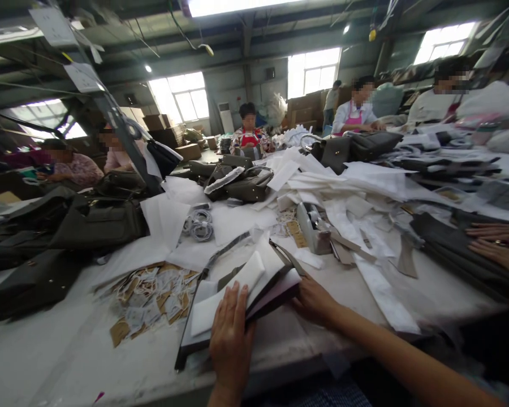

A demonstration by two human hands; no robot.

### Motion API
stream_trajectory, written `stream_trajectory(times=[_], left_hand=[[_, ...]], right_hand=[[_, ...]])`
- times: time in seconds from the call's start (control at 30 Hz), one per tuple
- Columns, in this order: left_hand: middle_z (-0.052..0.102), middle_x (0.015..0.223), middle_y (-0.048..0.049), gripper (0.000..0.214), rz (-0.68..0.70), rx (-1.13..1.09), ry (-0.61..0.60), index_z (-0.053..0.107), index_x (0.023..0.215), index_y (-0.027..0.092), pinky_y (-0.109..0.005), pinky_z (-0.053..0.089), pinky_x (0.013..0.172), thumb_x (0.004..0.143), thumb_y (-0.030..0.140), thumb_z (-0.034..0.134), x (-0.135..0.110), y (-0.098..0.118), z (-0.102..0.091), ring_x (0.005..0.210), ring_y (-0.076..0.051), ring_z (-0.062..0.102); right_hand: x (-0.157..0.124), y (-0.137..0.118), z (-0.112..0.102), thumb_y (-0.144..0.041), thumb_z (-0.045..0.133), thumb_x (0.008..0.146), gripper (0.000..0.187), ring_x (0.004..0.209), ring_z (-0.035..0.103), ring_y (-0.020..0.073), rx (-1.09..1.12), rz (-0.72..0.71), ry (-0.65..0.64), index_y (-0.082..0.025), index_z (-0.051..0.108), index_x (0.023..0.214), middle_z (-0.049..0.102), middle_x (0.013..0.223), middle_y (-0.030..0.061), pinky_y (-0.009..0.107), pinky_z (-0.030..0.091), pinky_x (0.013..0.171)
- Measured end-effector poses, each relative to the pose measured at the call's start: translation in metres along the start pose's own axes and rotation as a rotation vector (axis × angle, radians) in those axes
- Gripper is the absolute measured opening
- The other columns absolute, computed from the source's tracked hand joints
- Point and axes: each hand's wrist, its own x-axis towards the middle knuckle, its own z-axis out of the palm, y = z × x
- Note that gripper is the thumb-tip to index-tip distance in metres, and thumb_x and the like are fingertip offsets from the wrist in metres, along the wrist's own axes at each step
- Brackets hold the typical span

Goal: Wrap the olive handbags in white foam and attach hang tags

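Note:
A dark grey handbag (275,293) lies open-sided at the table's front, with white foam sheets (227,299) tucked in and over it. My left hand (231,330) rests flat on the foam, fingers stretched out. At the bag's right end, my right hand (316,299) is closed around the edge, its fingertips partly hidden behind the bag. A dark strap (224,249) runs along the bag's far side. Just left of the bag is a pile of tags with white strings (152,299).
Dark bags (97,220) are heaped on the left, behind a slanted metal post (123,135). A tape dispenser (314,226) and white foam scraps (377,277) lie right of centre. A co-worker's hands (503,246) rest on another bag (453,249). Several people sit beyond.

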Motion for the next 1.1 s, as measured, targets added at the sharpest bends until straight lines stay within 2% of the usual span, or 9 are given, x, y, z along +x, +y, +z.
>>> stream_trajectory(times=[0.1,0.2,0.4,0.5,0.57,0.73,0.8,0.9,1.1], left_hand=[[0.049,0.15,-0.0085,0.064,0.017,0.009,0.027,0.034,0.152,0.021,-0.044,0.043,0.111,0.092,0.011,0.053,0.003,0.012,0.0,0.14,-0.025,0.044],[0.049,0.15,-0.0072,0.058,0.06,0.045,0.037,0.039,0.15,0.023,-0.045,0.045,0.11,0.094,0.014,0.052,0.001,0.026,0.008,0.14,-0.027,0.044],[0.051,0.149,-0.0043,0.054,0.168,0.175,0.025,0.047,0.146,0.03,-0.048,0.051,0.104,0.095,0.014,0.053,-0.016,0.05,0.037,0.136,-0.03,0.049],[0.052,0.148,-0.0049,0.053,0.176,0.214,0.001,0.048,0.145,0.03,-0.048,0.052,0.103,0.095,0.015,0.054,-0.02,0.059,0.041,0.134,-0.031,0.05],[0.053,0.147,-0.0052,0.051,0.168,0.226,-0.007,0.049,0.144,0.03,-0.048,0.053,0.102,0.095,0.016,0.053,-0.02,0.065,0.041,0.132,-0.032,0.052],[0.058,0.143,-0.0049,0.043,0.184,0.204,0.042,0.053,0.141,0.031,-0.046,0.055,0.099,0.099,0.023,0.048,-0.023,0.075,0.044,0.129,-0.031,0.056],[0.059,0.141,-0.0043,0.04,0.181,0.183,0.09,0.055,0.139,0.032,-0.046,0.055,0.099,0.1,0.025,0.045,-0.026,0.078,0.048,0.129,-0.03,0.056],[0.061,0.139,-0.0041,0.038,0.164,0.164,0.164,0.058,0.135,0.033,-0.046,0.055,0.097,0.101,0.027,0.044,-0.028,0.081,0.053,0.128,-0.03,0.056],[0.058,0.142,-0.0062,0.042,0.179,0.19,0.093,0.055,0.139,0.031,-0.045,0.054,0.1,0.097,0.029,0.055,-0.027,0.082,0.051,0.13,-0.031,0.055]], right_hand=[[0.008,-0.003,0.001,-0.028,0.052,0.089,0.023,0.101,0.066,0.0287,0.096,0.056,0.144,-0.021,0.073,0.095,0.073,0.103,0.0114,0.045,0.052,0.094],[-0.007,-0.002,-0.013,-0.026,0.044,0.09,0.029,0.087,0.069,0.0265,0.132,0.126,0.252,-0.02,0.072,0.09,0.074,0.093,0.0117,0.037,0.057,0.076],[-0.047,-0.004,-0.073,-0.039,0.048,0.093,0.027,0.093,0.07,0.0271,0.192,0.543,0.476,-0.022,0.067,0.101,0.074,0.099,0.0078,0.039,0.055,0.081],[-0.029,-0.013,-0.092,-0.042,0.052,0.093,0.026,0.095,0.069,0.0243,0.223,0.483,0.567,-0.022,0.064,0.105,0.072,0.103,0.0072,0.037,0.054,0.087],[-0.005,-0.018,-0.095,-0.038,0.052,0.093,0.025,0.097,0.069,0.0226,0.218,0.348,0.491,-0.021,0.064,0.108,0.072,0.107,0.0076,0.036,0.053,0.091],[0.071,-0.011,-0.081,-0.027,0.051,0.094,0.025,0.102,0.068,0.0196,0.122,0.193,-0.024,-0.021,0.071,0.107,0.074,0.111,0.005,0.03,0.052,0.094],[0.096,-0.002,-0.073,-0.022,0.056,0.093,0.021,0.097,0.069,0.0181,0.091,0.213,-0.153,-0.021,0.073,0.103,0.076,0.102,0.0035,0.028,0.053,0.091],[0.123,0.011,-0.059,-0.025,0.061,0.094,0.015,0.092,0.068,0.0185,-0.016,0.295,-0.314,-0.017,0.071,0.102,0.073,0.102,0.0053,0.034,0.055,0.087],[0.147,0.011,-0.024,-0.034,0.063,0.095,0.033,0.105,0.063,0.0232,-0.236,0.483,-0.452,-0.016,0.06,0.122,0.061,0.124,0.0107,0.043,0.055,0.089]])
